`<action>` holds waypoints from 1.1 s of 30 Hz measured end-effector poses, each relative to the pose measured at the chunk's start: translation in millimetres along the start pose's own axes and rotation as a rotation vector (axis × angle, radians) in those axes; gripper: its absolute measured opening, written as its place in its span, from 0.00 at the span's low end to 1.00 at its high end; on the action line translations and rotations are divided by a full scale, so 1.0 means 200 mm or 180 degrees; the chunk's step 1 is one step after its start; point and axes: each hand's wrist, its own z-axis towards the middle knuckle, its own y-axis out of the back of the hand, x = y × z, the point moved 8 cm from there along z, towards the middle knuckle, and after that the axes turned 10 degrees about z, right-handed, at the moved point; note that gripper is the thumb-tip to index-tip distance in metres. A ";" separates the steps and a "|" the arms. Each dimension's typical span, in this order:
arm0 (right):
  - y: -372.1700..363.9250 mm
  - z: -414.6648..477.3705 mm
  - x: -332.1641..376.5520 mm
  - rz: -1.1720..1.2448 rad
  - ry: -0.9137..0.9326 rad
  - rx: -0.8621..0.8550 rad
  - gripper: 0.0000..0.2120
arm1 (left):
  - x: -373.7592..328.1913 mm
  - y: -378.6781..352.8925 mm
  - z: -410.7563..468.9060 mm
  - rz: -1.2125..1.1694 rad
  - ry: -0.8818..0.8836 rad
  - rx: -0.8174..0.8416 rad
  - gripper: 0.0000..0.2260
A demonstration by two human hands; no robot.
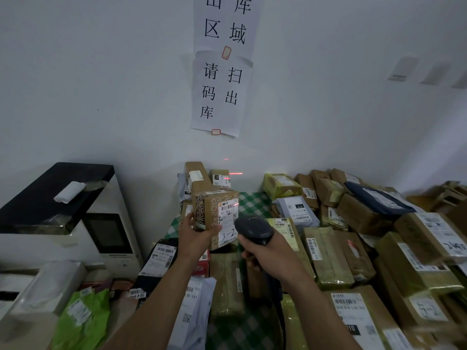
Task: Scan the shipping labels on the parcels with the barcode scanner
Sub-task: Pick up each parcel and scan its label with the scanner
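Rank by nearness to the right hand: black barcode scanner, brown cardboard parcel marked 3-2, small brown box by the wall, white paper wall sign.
1. Black barcode scanner, in the right hand.
2. Brown cardboard parcel, just left.
3. Small brown box, back by the wall.
4. White paper sign, high on the wall.

A small brown cardboard parcel (211,213), bound with patterned tape, stands upright in the left hand (195,236), its white shipping label (227,218) marked "3-2" facing the dark barcode scanner (254,229) gripped in the right hand (269,258). A red scan line (236,204) crosses the label's top edge; more labelled parcels (353,223) lie heaped around and below
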 end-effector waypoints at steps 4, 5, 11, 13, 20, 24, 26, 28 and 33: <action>0.01 0.02 0.00 0.0107 0.0061 0.0038 0.10 | 0.01 -0.02 0.02 -0.0034 0.0019 0.0018 0.38; 0.02 0.03 0.00 0.0148 0.0078 0.0000 0.10 | 0.02 -0.03 0.03 -0.0051 0.0050 0.0038 0.38; 0.19 0.16 -0.02 0.0814 0.0162 -0.0413 0.12 | -0.04 -0.15 0.12 0.0205 0.0015 0.0247 0.25; 0.24 0.24 -0.04 0.1057 0.0151 -0.0604 0.20 | -0.09 -0.22 0.20 0.0285 0.0010 0.0254 0.29; 0.35 0.52 -0.15 0.1184 0.0048 -0.0796 0.17 | -0.22 -0.61 0.50 0.1053 0.0246 0.0429 0.52; 0.42 0.66 -0.24 0.1225 -0.0155 -0.0849 0.16 | -0.12 -0.85 0.68 0.1530 0.0471 0.0593 0.58; 0.44 0.72 -0.28 0.1194 -0.0270 -0.0842 0.14 | -0.06 -0.95 0.76 0.1765 0.0535 0.0671 0.59; 0.47 0.77 -0.33 0.1179 -0.0367 -0.0837 0.12 | 0.01 -1.05 0.82 0.1997 0.0598 0.0830 0.56; 0.49 0.86 -0.46 0.1121 -0.0610 -0.0883 0.17 | 0.24 -1.23 0.95 0.2118 0.0833 0.1098 0.51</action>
